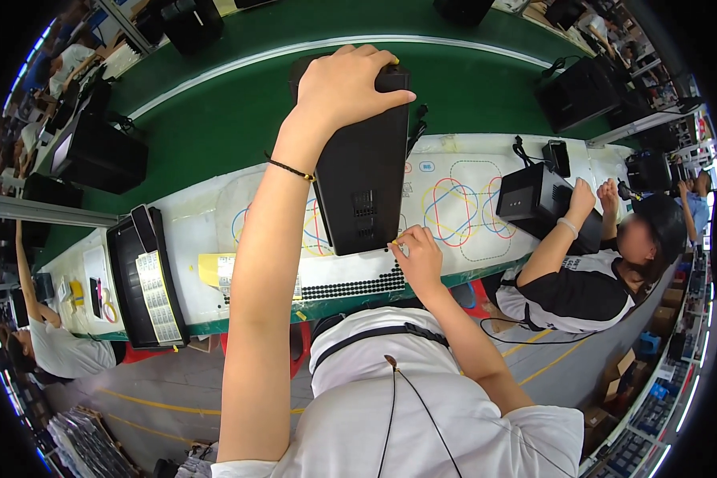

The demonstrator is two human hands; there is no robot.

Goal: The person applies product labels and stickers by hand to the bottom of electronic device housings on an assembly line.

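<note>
A tall black computer-case-like box [366, 171] with a small vent grille stands before me on the white worktop. My left hand [344, 86] is closed over its far end, with the thumb along the right side and the fingers over the far edge. At the near right corner of the box, my right hand [419, 256] has thumb and index finger brought together, with yellow at their tips. What they pinch, if anything, is too small to make out. Just below lies a sheet of small round black pads [350, 285] in rows along the table's near edge.
Left of me, a black tray [123, 279] holds a phone [143, 229] and a label sheet [158, 299]. A co-worker [589, 271] at right handles another black box [534, 199]. Behind the worktop runs a green conveyor belt [478, 84] carrying more black boxes.
</note>
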